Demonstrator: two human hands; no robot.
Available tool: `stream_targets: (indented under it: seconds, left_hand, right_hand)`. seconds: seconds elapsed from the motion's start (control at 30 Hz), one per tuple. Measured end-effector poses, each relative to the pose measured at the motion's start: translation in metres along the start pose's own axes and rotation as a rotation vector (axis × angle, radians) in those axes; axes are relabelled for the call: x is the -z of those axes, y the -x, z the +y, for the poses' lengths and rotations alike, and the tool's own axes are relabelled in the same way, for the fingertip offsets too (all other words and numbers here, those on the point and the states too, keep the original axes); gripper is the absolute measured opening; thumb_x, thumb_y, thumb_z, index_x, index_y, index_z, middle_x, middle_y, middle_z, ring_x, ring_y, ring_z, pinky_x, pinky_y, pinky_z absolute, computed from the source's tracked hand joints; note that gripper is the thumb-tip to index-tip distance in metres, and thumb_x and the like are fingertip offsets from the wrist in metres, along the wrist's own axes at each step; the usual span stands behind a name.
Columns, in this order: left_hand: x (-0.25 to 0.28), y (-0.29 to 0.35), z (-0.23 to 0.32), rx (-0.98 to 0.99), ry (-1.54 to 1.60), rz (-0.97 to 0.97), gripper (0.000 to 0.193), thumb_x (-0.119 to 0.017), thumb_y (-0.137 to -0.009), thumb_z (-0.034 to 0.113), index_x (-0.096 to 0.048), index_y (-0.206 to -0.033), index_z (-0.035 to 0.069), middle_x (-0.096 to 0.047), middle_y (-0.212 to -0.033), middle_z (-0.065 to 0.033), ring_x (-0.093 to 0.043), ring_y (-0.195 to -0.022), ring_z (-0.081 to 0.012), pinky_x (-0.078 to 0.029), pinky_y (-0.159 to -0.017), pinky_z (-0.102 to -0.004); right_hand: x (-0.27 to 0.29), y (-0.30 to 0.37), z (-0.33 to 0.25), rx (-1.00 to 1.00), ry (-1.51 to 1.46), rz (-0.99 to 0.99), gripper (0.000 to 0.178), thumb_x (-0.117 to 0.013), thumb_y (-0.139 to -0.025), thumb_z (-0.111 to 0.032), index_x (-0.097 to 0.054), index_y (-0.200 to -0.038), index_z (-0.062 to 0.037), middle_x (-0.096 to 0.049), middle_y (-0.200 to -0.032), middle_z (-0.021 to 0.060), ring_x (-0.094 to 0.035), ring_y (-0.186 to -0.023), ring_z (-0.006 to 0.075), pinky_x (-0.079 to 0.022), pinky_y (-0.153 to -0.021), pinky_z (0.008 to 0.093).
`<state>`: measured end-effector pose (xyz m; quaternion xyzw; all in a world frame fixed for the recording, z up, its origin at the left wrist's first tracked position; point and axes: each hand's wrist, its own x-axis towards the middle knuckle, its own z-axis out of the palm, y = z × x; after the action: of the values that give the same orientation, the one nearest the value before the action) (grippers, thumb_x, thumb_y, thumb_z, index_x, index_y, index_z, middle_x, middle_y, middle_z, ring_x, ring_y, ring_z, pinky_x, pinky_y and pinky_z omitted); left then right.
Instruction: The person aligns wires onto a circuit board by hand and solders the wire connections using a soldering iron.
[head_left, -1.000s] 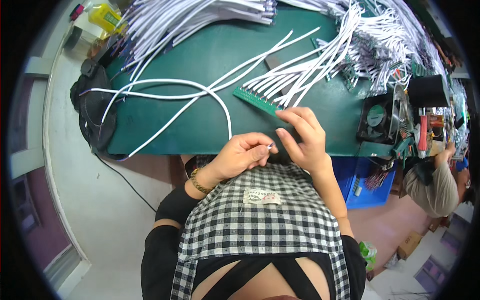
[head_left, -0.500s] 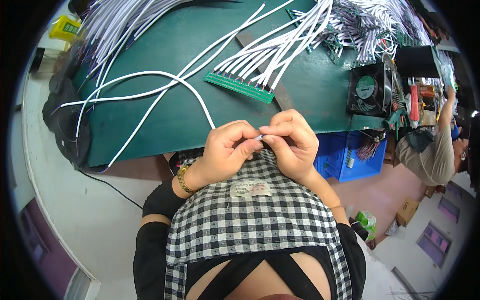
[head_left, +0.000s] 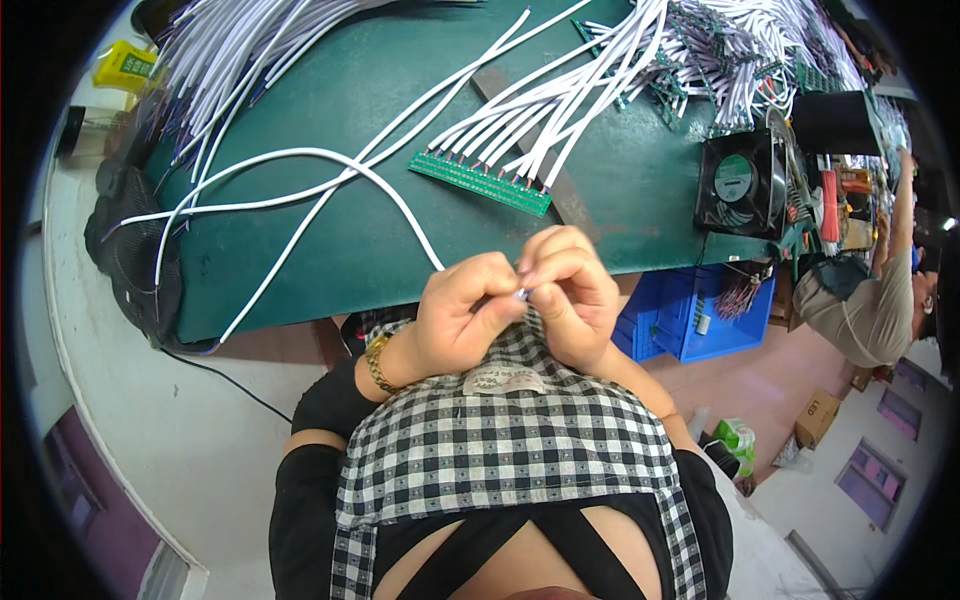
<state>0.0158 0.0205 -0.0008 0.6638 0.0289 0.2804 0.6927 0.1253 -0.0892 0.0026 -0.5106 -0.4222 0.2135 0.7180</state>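
My left hand (head_left: 463, 308) is closed around a white cable (head_left: 408, 208), which arches over the table and runs into my fist. At the cable's tip, thumb and forefinger of my right hand (head_left: 570, 295) are pinched, touching the left fingertips. A small bluish bit of wire shows between the fingertips; the rest of the end is hidden. Beyond my hands lies a long green circuit board (head_left: 480, 184) with a row of white cables (head_left: 560, 105) joined along its far edge. Two loose white cables (head_left: 300, 240) cross on the table to the left.
The green table (head_left: 330, 105) bears a thick bundle of white cables (head_left: 225, 60) far left and heaped wired boards (head_left: 740, 50) far right. A black fan (head_left: 738, 180) stands at the right. Blue bins (head_left: 700, 335) sit below the edge. A person (head_left: 860, 300) is farther right.
Both hands have come slightly nearer to my body, still pinched together. The right fingers have curled closer over the cable's end, so less of it shows.
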Motion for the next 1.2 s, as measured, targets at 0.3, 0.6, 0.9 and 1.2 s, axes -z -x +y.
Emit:
stream_targets:
  seconds: [0.3, 0.6, 0.9, 1.2]
  left_hand:
    - [0.067, -0.019, -0.006, 0.474, -0.624, 0.332, 0.009, -0.064, -0.087, 0.006, -0.060, -0.085, -0.002, -0.056, -0.067, 0.0015, -0.046, -0.058, -0.0021, -0.037, -0.050, -0.0194]
    - [0.056, -0.022, -0.021, 0.252, -0.909, 0.507, 0.007, -0.068, -0.079, 0.006, -0.064, -0.081, 0.001, -0.060, -0.072, -0.0086, -0.055, -0.056, -0.0174, -0.043, -0.053, -0.0281]
    - [0.059, -0.029, -0.022, 0.283, -1.095, 0.395, 0.010, -0.067, -0.078, 0.008, -0.059, -0.076, 0.003, -0.059, -0.066, -0.0082, -0.057, -0.055, -0.0193, -0.043, -0.051, -0.0304]
    - [0.057, -0.029, -0.022, 0.327, -0.954, 0.485, 0.012, -0.069, -0.076, 0.009, -0.059, -0.074, 0.003, -0.063, -0.066, -0.0093, -0.061, -0.056, -0.0174, -0.046, -0.052, -0.0283]
  right_hand:
    - [0.038, -0.053, -0.005, 0.263, 0.969, -0.268, 0.052, -0.073, -0.068, -0.014, -0.058, -0.117, -0.0046, -0.058, -0.111, 0.0116, -0.051, -0.116, 0.0348, -0.038, -0.092, 0.0453]
    - [0.046, -0.055, 0.014, 0.308, 1.056, -0.439, 0.035, -0.070, -0.071, -0.007, -0.064, -0.106, -0.0099, -0.060, -0.112, 0.0074, -0.055, -0.113, 0.0301, -0.041, -0.094, 0.0486]
    - [0.080, -0.023, -0.026, 0.455, 1.046, 0.070, 0.019, -0.068, -0.071, 0.001, -0.068, -0.090, -0.0014, -0.062, -0.103, 0.0191, -0.063, -0.091, 0.0318, -0.053, -0.082, 0.0413]
    - [0.275, 0.008, -0.061, 0.479, 1.318, 0.797, 0.019, -0.064, -0.084, -0.001, -0.064, -0.101, 0.0056, -0.053, -0.113, 0.0178, -0.062, -0.090, 0.0239, -0.054, -0.078, 0.0334]
